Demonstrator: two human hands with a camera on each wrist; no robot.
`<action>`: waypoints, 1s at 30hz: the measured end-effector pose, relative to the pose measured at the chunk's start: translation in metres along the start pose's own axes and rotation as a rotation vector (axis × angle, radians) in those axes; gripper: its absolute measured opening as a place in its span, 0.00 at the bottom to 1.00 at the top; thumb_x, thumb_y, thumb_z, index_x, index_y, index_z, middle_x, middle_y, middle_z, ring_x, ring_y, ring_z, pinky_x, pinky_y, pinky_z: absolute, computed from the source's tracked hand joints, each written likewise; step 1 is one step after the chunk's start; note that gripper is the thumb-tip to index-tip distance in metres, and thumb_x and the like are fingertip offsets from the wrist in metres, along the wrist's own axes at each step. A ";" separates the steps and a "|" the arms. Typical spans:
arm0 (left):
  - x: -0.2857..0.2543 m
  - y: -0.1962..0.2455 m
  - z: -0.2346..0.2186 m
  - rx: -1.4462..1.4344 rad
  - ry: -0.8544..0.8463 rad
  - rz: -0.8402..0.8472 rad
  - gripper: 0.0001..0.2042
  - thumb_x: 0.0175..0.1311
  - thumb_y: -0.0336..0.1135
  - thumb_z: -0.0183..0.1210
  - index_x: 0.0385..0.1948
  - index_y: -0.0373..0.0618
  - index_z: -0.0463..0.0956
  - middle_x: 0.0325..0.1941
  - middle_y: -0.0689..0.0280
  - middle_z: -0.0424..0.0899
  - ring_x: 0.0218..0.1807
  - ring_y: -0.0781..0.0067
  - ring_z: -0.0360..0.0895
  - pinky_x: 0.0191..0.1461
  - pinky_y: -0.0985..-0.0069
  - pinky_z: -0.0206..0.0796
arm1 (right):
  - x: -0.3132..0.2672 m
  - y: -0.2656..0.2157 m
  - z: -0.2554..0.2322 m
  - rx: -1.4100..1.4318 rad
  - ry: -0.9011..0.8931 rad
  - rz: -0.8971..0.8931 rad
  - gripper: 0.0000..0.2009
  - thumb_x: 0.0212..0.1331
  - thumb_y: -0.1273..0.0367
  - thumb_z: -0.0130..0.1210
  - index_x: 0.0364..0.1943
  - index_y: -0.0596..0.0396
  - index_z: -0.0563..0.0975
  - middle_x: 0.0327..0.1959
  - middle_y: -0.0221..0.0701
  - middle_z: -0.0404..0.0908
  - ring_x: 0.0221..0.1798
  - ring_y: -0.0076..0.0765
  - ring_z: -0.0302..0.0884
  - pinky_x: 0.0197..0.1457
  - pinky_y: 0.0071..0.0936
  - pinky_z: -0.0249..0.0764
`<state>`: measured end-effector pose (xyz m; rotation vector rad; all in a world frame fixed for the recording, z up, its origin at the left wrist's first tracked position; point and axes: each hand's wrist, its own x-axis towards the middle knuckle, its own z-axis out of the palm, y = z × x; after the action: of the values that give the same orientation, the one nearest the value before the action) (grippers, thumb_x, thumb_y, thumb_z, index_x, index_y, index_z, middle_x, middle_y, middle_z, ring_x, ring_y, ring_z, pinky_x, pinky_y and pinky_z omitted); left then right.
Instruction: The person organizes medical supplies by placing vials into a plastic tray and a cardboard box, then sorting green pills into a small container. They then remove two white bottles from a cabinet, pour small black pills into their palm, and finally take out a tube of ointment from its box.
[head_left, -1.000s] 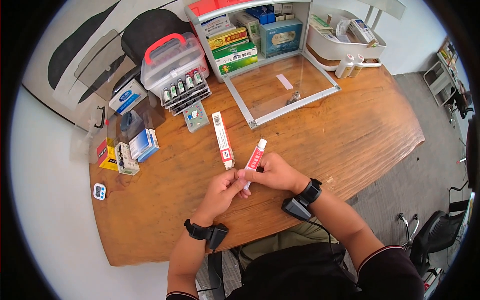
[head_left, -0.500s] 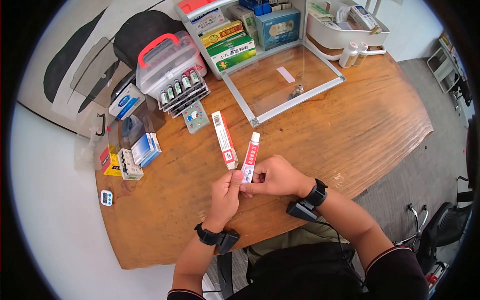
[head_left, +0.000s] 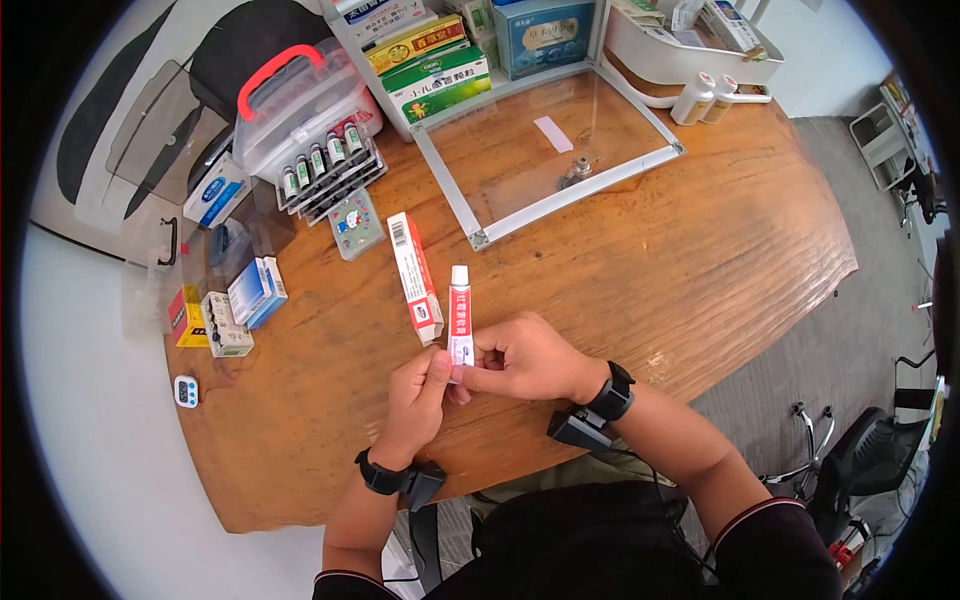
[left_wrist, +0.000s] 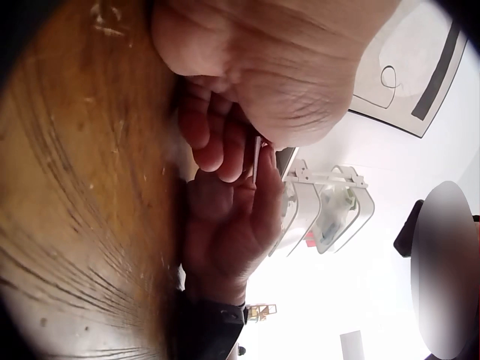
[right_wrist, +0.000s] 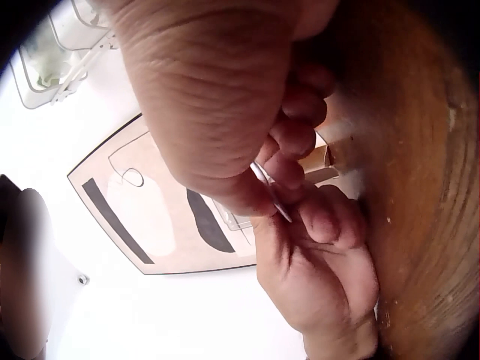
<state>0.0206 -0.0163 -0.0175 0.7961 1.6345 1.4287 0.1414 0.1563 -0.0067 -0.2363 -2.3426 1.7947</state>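
Observation:
A red and white tube (head_left: 460, 318) points cap-up, away from the person, in the head view. Its lower end is pinched by the left hand (head_left: 415, 400) on one side and the right hand (head_left: 530, 360) on the other, thumbs on top. Just left of the tube lies a red and white carton (head_left: 414, 275), its near end by the left fingertips. In the left wrist view the tube's thin edge (left_wrist: 256, 159) shows between the fingers; the right wrist view shows the same edge (right_wrist: 271, 191) between both hands.
A glass-panelled cabinet door (head_left: 550, 150) lies lowered on the table (head_left: 640, 300), medicine boxes behind it. At the left stand a clear case with a red handle (head_left: 310, 110), vials (head_left: 318, 160), small boxes (head_left: 257, 292) and a timer (head_left: 187, 391). White bottles (head_left: 692, 99) stand back right.
The tube has turned from leaning right to nearly straight away from the person, still held by both hands. The head view has shifted, so the carton and table items appear further left.

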 end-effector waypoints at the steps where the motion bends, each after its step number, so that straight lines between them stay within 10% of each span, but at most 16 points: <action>1: -0.001 0.000 -0.001 0.030 -0.006 -0.012 0.20 0.82 0.45 0.45 0.35 0.39 0.78 0.26 0.69 0.80 0.28 0.83 0.76 0.34 0.81 0.70 | 0.000 0.000 -0.001 -0.004 -0.011 -0.015 0.13 0.62 0.57 0.62 0.27 0.50 0.84 0.19 0.33 0.81 0.21 0.39 0.79 0.28 0.31 0.72; 16: 0.006 0.003 -0.006 0.024 -0.007 -0.030 0.15 0.79 0.39 0.52 0.34 0.37 0.78 0.26 0.66 0.81 0.28 0.80 0.77 0.33 0.81 0.71 | 0.006 -0.001 -0.014 0.211 -0.190 0.022 0.11 0.72 0.62 0.51 0.38 0.52 0.81 0.32 0.35 0.86 0.37 0.48 0.83 0.42 0.36 0.76; 30: 0.001 0.009 0.015 0.047 0.014 -0.022 0.10 0.78 0.34 0.54 0.38 0.37 0.78 0.28 0.69 0.81 0.32 0.84 0.76 0.36 0.82 0.69 | -0.001 0.010 -0.001 0.332 -0.086 0.116 0.14 0.73 0.62 0.51 0.41 0.59 0.83 0.28 0.30 0.85 0.30 0.22 0.76 0.37 0.26 0.73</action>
<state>0.0329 -0.0068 -0.0089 0.7938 1.6881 1.3876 0.1432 0.1597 -0.0161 -0.2547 -2.0758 2.2537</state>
